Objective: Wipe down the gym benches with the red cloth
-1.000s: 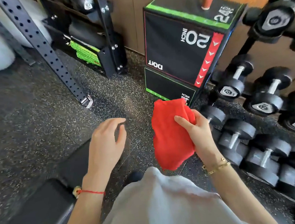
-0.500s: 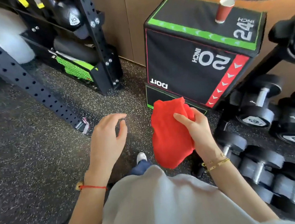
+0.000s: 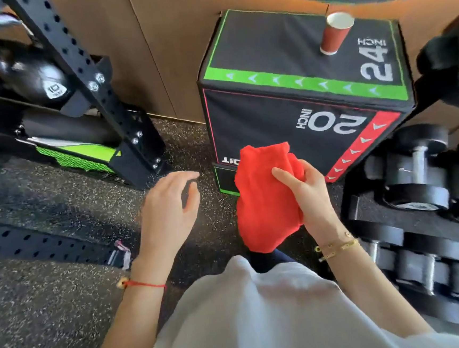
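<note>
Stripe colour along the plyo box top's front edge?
Bright green stripe with pale arrowheads; head view.

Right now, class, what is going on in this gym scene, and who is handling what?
A person stands on a speckled gym floor, holding a bunched red cloth in the right hand. The left hand is empty, fingers loosely curled, touching nothing. No bench is in view, so no wiping is happening. Ahead sits a black plyo box with a red paper cup on top; dumbbells lie to the right.

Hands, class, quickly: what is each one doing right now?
Left hand: open, fingers loosely curled, holding nothing.
Right hand: closed on the red cloth, held in the air.
</note>
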Motion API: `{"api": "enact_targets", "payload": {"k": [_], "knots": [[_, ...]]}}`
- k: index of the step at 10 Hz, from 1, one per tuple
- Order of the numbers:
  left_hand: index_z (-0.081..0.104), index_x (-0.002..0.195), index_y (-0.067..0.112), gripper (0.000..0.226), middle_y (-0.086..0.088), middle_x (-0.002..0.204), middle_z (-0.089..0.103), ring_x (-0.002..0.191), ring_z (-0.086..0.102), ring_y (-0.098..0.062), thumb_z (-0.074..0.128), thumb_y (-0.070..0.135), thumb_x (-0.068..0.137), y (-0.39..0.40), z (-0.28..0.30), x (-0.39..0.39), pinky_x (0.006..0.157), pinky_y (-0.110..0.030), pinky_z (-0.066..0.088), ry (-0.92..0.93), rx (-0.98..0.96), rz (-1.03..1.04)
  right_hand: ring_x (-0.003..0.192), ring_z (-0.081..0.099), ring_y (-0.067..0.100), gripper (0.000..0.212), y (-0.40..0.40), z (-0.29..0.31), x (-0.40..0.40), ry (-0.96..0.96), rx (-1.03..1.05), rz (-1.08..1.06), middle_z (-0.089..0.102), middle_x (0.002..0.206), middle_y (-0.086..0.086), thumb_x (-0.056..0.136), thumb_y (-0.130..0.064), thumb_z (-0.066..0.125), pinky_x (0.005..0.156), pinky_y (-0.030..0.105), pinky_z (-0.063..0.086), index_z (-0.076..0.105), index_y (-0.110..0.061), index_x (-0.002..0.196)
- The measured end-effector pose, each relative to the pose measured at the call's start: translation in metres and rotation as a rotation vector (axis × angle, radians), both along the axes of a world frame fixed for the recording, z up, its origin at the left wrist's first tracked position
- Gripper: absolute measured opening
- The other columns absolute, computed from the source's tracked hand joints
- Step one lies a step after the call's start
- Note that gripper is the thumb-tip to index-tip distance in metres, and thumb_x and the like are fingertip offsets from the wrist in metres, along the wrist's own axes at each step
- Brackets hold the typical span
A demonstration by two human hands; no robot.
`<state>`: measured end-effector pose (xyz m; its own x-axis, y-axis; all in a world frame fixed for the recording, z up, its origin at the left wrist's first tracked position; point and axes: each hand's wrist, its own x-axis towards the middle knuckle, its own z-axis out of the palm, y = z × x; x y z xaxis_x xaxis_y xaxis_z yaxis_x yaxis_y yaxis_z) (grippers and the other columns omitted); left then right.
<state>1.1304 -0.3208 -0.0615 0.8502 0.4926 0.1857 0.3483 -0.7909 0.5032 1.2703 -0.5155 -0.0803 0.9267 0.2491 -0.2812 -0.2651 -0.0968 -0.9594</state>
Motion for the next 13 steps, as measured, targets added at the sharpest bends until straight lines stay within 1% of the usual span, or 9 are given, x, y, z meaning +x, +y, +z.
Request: {"api": "enact_targets", "payload": {"k": [3, 4, 6, 7, 9, 10, 11, 12, 13], "knots": [[0.066, 0.115, 0.018, 0.023, 0.005, 0.114, 0.067, 0.108, 0.06, -0.013, 0.054, 0.018, 0.095, 0.076, -0.011, 0.142, 0.094, -0.02, 0.04, -0.047, 0.02, -0.071, 0.081, 0.062, 0.016, 0.02, 0.076, -0.003, 0.137, -0.009, 0.052, -0.027, 0.069, 0.086, 0.007, 0.082, -0.024, 0.075, 0.076, 0.038, 0.05, 0.068, -0.008, 0.092], [0.066, 0.114, 0.018, 0.023, 0.006, 0.113, 0.067, 0.106, 0.061, -0.013, 0.054, 0.017, 0.095, 0.1, -0.007, 0.196, 0.094, -0.026, 0.044, -0.073, 0.003, -0.059, 0.081, 0.062, 0.017, 0.021, 0.107, 0.003, 0.197, -0.019, 0.057, -0.013, 0.069, 0.087, 0.009, 0.084, -0.022, 0.074, 0.076, 0.037, 0.05, 0.067, -0.003, 0.092], [0.067, 0.113, 0.015, 0.023, 0.003, 0.111, 0.068, 0.104, 0.062, -0.016, 0.053, 0.015, 0.094, 0.138, -0.009, 0.298, 0.095, -0.029, 0.047, -0.127, 0.023, -0.057, 0.071, 0.06, 0.007, 0.018, 0.171, 0.009, 0.316, -0.081, 0.043, 0.028, 0.067, 0.08, 0.001, 0.086, -0.019, 0.072, 0.065, 0.024, 0.05, 0.067, -0.005, 0.094], [0.067, 0.113, 0.015, 0.023, 0.003, 0.112, 0.068, 0.105, 0.062, -0.016, 0.054, 0.014, 0.094, 0.151, -0.01, 0.337, 0.094, -0.032, 0.049, -0.121, 0.007, -0.05, 0.071, 0.06, 0.008, 0.012, 0.195, 0.002, 0.363, -0.072, 0.015, 0.041, 0.067, 0.079, 0.0, 0.086, -0.019, 0.072, 0.066, 0.026, 0.05, 0.065, -0.01, 0.09], [0.067, 0.113, 0.017, 0.023, 0.004, 0.111, 0.068, 0.104, 0.061, -0.015, 0.055, 0.014, 0.094, 0.166, -0.02, 0.386, 0.091, -0.029, 0.049, -0.096, -0.022, -0.064, 0.082, 0.063, 0.017, 0.02, 0.213, -0.027, 0.418, -0.09, -0.181, 0.078, 0.069, 0.088, 0.008, 0.086, -0.022, 0.071, 0.082, 0.047, 0.053, 0.066, -0.004, 0.093], [0.067, 0.113, 0.017, 0.022, 0.005, 0.11, 0.067, 0.104, 0.061, -0.013, 0.056, 0.014, 0.093, 0.171, -0.026, 0.4, 0.091, -0.025, 0.045, -0.09, -0.034, -0.095, 0.083, 0.062, 0.021, 0.025, 0.205, -0.04, 0.43, -0.18, -0.381, 0.069, 0.068, 0.086, 0.006, 0.084, -0.026, 0.071, 0.077, 0.041, 0.05, 0.064, -0.004, 0.091], [0.067, 0.112, 0.017, 0.022, 0.004, 0.111, 0.068, 0.105, 0.06, -0.014, 0.056, 0.014, 0.093, 0.176, -0.03, 0.409, 0.093, -0.025, 0.044, -0.061, -0.046, -0.154, 0.095, 0.062, 0.025, 0.033, 0.194, -0.044, 0.431, -0.265, -0.616, 0.036, 0.069, 0.097, 0.003, 0.083, -0.031, 0.069, 0.076, 0.031, 0.042, 0.063, -0.01, 0.107], [0.067, 0.113, 0.017, 0.022, 0.005, 0.111, 0.068, 0.103, 0.061, -0.014, 0.056, 0.014, 0.093, 0.182, -0.033, 0.414, 0.091, -0.028, 0.046, -0.071, -0.042, -0.221, 0.102, 0.062, 0.024, 0.038, 0.185, -0.046, 0.424, -0.34, -0.721, -0.013, 0.07, 0.106, -0.004, 0.082, -0.032, 0.067, 0.077, 0.031, 0.042, 0.057, -0.02, 0.117], [0.067, 0.112, 0.015, 0.022, 0.003, 0.111, 0.069, 0.104, 0.062, -0.017, 0.056, 0.013, 0.093, 0.188, -0.033, 0.418, 0.092, -0.029, 0.047, -0.079, -0.041, -0.279, 0.105, 0.06, 0.024, 0.046, 0.177, -0.041, 0.416, -0.384, -0.705, -0.04, 0.068, 0.113, -0.003, 0.083, -0.026, 0.067, 0.081, 0.031, 0.043, 0.053, -0.017, 0.126]]}}
